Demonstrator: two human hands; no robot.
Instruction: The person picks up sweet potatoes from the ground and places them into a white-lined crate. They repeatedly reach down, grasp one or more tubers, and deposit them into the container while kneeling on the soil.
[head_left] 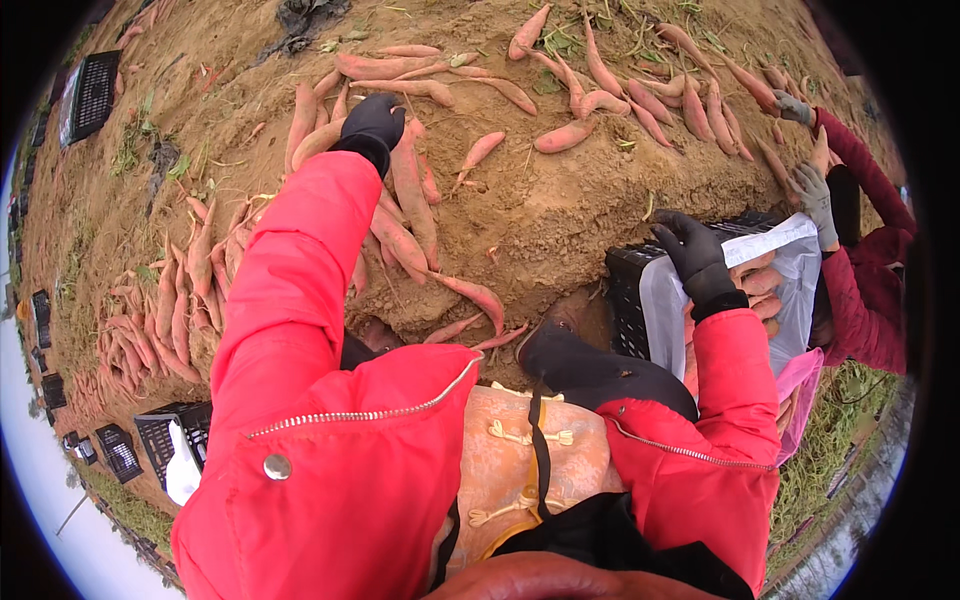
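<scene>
My left hand (374,122), in a black glove, is curled down at the far end of a pile of sweet potatoes. Its fingers close around the end of a pinkish sweet potato (318,144), partly hidden under the glove. Another long sweet potato (410,190) lies just below that hand. Above the near edge of a black plastic crate (628,300), my right hand (692,255), also black-gloved, has fingers and thumb apart and holds nothing visible. White plastic film (664,310) lines the crate, and sweet potatoes (762,285) lie inside it.
A co-worker's grey-gloved hand (815,200) grips the crate liner; their other hand (794,108) touches a sweet potato. More sweet potatoes (600,100) cover the bank of soil (560,190). Black crates (90,95) stand at the left, and one (160,440) stands behind my left arm.
</scene>
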